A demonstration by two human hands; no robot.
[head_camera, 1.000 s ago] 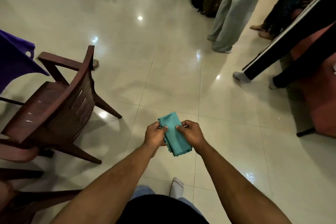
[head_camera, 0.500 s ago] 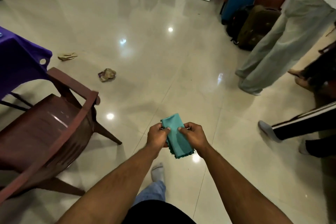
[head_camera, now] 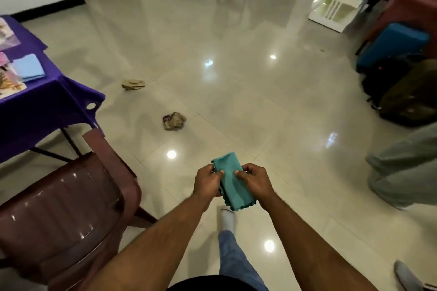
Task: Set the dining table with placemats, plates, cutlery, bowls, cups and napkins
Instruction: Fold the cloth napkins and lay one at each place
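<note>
I've got the teal napkin (head_camera: 233, 182) folded into a narrow strip with a scalloped lower edge, held out in front of me above the glossy tiled floor (head_camera: 236, 92); my left hand (head_camera: 207, 184) pinches its left edge, my right hand (head_camera: 256, 183) pinches the right, thumbs on top. Just to my left stands a brown plastic chair (head_camera: 63, 215), between me and the purple-covered table (head_camera: 45, 101), where a light blue napkin (head_camera: 29, 67) lies beside patterned placemats (head_camera: 10, 80). Two crumpled scraps (head_camera: 173, 120) lie on the tiles ahead. To the right, someone's grey trouser leg (head_camera: 402, 172) and stacked luggage (head_camera: 392, 42).
</note>
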